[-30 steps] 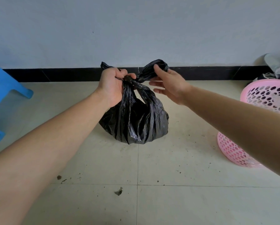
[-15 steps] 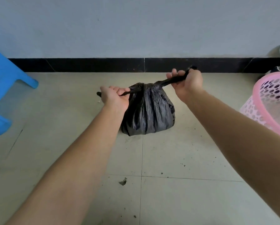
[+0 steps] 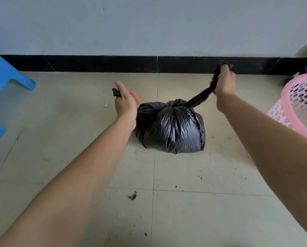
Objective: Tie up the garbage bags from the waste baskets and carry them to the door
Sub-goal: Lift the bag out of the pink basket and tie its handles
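A black garbage bag sits on the tiled floor, knotted at its top. My right hand grips the bag's right tail, which is stretched taut up and to the right from the knot. My left hand hovers at the bag's left shoulder with thumb and fingers straightened. The short left tail end pokes out beside the thumb. Whether the palm still touches that tail is hidden.
A pink perforated waste basket stands at the right, close to my right forearm. A blue plastic stool is at the far left. A black skirting board runs along the wall behind. Small bits of dirt lie on the floor.
The two tails were pulled apart and the knot drew tight on the bag. My right hand has moved further up and right; my left hand has gone from a fist to straightened fingers.
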`<state>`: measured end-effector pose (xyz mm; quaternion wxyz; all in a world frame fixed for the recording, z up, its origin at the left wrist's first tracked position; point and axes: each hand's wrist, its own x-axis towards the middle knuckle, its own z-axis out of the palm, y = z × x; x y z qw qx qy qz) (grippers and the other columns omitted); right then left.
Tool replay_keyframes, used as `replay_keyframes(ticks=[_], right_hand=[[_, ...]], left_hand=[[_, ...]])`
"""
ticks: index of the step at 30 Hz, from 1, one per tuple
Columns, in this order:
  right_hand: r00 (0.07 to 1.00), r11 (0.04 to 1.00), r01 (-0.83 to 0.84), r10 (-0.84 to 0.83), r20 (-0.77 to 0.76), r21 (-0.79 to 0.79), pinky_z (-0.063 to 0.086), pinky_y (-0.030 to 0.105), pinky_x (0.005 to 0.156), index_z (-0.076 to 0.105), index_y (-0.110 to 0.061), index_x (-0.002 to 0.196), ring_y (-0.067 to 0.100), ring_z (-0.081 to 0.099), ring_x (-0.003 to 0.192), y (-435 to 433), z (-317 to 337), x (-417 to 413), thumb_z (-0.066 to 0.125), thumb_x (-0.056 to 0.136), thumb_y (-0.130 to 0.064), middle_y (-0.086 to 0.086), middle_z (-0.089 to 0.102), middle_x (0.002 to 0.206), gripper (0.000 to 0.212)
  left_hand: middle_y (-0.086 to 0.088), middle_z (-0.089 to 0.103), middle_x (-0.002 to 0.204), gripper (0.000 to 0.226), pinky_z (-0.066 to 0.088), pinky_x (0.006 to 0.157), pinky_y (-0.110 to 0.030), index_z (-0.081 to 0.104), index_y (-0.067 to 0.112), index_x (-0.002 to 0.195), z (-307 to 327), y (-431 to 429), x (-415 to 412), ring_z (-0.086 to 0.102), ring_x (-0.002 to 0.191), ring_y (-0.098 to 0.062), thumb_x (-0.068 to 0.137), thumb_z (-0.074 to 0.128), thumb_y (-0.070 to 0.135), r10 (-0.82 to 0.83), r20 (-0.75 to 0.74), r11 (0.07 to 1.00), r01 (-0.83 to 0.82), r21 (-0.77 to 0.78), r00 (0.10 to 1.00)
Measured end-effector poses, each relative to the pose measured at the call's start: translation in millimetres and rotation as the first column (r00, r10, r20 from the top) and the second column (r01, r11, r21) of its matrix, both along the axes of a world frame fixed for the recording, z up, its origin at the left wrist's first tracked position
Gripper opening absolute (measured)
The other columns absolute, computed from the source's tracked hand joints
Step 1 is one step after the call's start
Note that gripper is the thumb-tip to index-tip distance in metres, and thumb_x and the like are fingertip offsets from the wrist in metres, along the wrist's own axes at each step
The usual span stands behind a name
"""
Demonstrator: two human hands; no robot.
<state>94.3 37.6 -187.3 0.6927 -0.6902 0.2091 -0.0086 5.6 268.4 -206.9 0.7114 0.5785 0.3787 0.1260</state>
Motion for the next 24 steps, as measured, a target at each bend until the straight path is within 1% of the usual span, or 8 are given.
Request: replay_keyframes(ticks=[2, 4, 7, 10, 14, 18, 20, 24], right_hand=[[0.989, 0.991, -0.122, 0.126, -0.083, 0.047, 0.031, 0.029, 0.090, 0.043, -0.025, 0.120, 0.014, 0.043, 0.102, 1.1, -7.1, -6.9, 0.044, 0.094, -0.047, -0.003, 0.044, 0.115, 0.034], [0.978, 0.979, -0.159, 0.174, -0.118, 0.127, 0.022, 0.029, 0.100, 0.044, -0.025, 0.131, 0.016, 0.039, 0.124, 2.6, -19.4, -14.3, 0.044, 0.091, -0.050, -0.005, 0.042, 0.133, 0.048], [0.954, 0.968, -0.206, 0.232, -0.191, 0.146, 0.020, 0.035, 0.114, 0.033, -0.019, 0.152, 0.023, 0.030, 0.144, 2.9, -35.9, -23.1, 0.043, 0.089, -0.064, 0.004, 0.032, 0.158, 0.078], [0.866, 0.937, -0.348, 0.332, -0.374, 0.026, 0.020, 0.052, 0.121, 0.016, -0.021, 0.159, 0.033, 0.023, 0.149, 7.4, -42.6, -25.5, 0.023, 0.086, -0.085, 0.012, 0.020, 0.164, 0.098], [0.763, 0.795, -0.584, 0.467, -0.447, -0.165, 0.029, 0.052, 0.116, 0.035, -0.012, 0.152, 0.033, 0.039, 0.139, 14.1, -40.5, -21.9, 0.035, 0.072, -0.094, 0.011, 0.039, 0.155, 0.114], [0.756, 0.735, -0.644, 0.566, -0.329, -0.214, 0.049, 0.033, 0.092, 0.063, -0.011, 0.111, 0.021, 0.065, 0.101, 15.7, -43.0, -19.8, 0.082, 0.072, -0.053, 0.005, 0.069, 0.110, 0.061], [0.777, 0.769, -0.618, 0.565, -0.278, -0.162, 0.053, 0.040, 0.096, 0.065, -0.009, 0.105, 0.024, 0.070, 0.098, 14.9, -53.0, -14.1, 0.090, 0.059, -0.040, 0.010, 0.073, 0.104, 0.060], [0.813, 0.838, -0.546, 0.534, -0.232, 0.014, 0.058, 0.031, 0.088, 0.059, 0.004, 0.120, 0.025, 0.073, 0.099, 13.2, -61.6, -14.6, 0.082, 0.075, -0.005, 0.017, 0.072, 0.111, 0.050]], left_hand=[[-0.006, 0.059, 0.133, 0.083, 0.035, 0.104, -0.041, 0.055, 0.014, 0.132, -5.8, -9.2, -3.7, 0.053, 0.124, -0.025, 0.092, 0.019, 0.077, -0.001, -0.102, 1.000, 0.003, 0.017, 0.995], [-0.006, 0.040, 0.154, 0.092, 0.026, 0.114, -0.050, 0.032, 0.021, 0.151, -13.4, -17.5, -8.4, 0.037, 0.140, -0.031, 0.085, 0.019, 0.084, 0.051, -0.186, 0.998, -0.054, -0.012, 0.981], [-0.008, 0.039, 0.152, 0.096, 0.031, 0.107, -0.052, 0.024, 0.021, 0.153, -24.9, -26.1, -17.5, 0.038, 0.137, -0.034, 0.083, 0.022, 0.086, 0.129, -0.242, 0.991, -0.133, 0.001, 0.962], [-0.009, 0.045, 0.145, 0.096, 0.039, 0.104, -0.050, 0.027, 0.019, 0.150, -32.5, -31.3, -21.7, 0.045, 0.129, -0.035, 0.082, 0.031, 0.086, 0.131, -0.293, 0.989, -0.147, -0.031, 0.947], [0.002, 0.052, 0.109, 0.072, 0.053, 0.093, -0.040, 0.037, 0.013, 0.128, -34.4, -30.3, -20.8, 0.059, 0.102, -0.024, 0.079, 0.075, 0.049, 0.096, -0.197, 0.987, -0.119, -0.107, 0.976], [-0.004, 0.060, 0.124, 0.110, 0.049, 0.096, -0.033, 0.034, 0.017, 0.141, -28.4, -20.8, -9.0, 0.064, 0.109, -0.021, 0.050, 0.095, 0.025, -0.018, -0.011, 0.987, 0.016, -0.157, 1.000], [-0.006, 0.061, 0.132, 0.127, 0.047, 0.097, -0.031, 0.032, 0.011, 0.148, -25.5, -18.5, -4.9, 0.062, 0.117, -0.019, 0.040, 0.098, 0.026, -0.100, 0.066, 0.969, 0.112, -0.220, 0.993], [-0.012, 0.061, 0.134, 0.094, 0.050, 0.101, -0.037, 0.043, 0.003, 0.143, -35.8, -15.2, -11.1, 0.064, 0.115, -0.021, 0.062, 0.090, 0.005, -0.134, 0.107, 0.977, 0.149, -0.154, 0.985]])
